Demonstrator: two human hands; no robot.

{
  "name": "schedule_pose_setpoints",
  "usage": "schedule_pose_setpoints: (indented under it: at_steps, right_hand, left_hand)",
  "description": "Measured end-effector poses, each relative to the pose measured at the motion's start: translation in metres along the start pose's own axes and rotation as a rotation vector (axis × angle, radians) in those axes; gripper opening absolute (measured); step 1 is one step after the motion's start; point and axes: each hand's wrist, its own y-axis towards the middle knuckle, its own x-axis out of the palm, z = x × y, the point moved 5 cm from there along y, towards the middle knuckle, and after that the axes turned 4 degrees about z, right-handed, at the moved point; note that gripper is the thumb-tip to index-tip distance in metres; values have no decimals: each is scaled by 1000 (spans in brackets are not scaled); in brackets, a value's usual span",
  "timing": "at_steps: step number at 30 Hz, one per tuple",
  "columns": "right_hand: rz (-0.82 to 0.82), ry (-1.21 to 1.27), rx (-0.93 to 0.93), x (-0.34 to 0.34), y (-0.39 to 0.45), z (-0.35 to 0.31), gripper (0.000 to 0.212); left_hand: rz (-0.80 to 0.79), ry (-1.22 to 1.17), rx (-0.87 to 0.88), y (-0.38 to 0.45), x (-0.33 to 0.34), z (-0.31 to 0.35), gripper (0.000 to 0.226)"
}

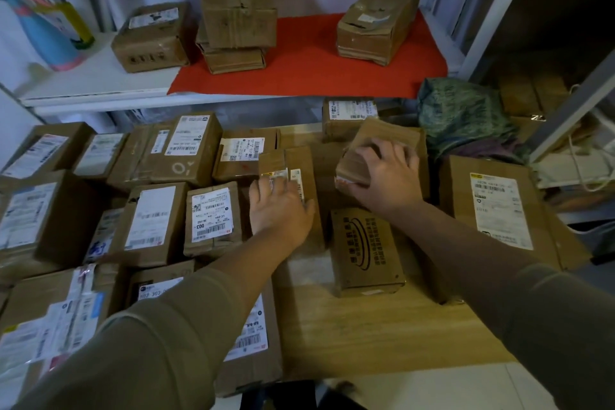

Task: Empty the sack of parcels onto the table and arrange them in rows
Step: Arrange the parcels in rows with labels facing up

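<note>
Sorting well advanced: rowed parcels (213, 217) fill surface (382, 336) left; several loose at right. Left hand (281, 208) flat on narrow box (301, 163); right hand (387, 173) gripping small parcel (376, 136). Sack (462, 113) slumped beyond.

Bare table (382, 329) front-centre; packed parcel rows (100, 210) left, large box (499, 210) right.

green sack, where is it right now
In the head view the green sack lies crumpled at the table's far right corner, beside the shelf upright, just beyond the right hand.
</note>
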Motion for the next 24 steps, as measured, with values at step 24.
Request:
schedule_pose_setpoints:
  at_steps: [24]
  right_hand:
    - [162,1085,628,-4,-19,57,46]
  left_hand:
    - [-454,-1467,-459,42,3,83,40]
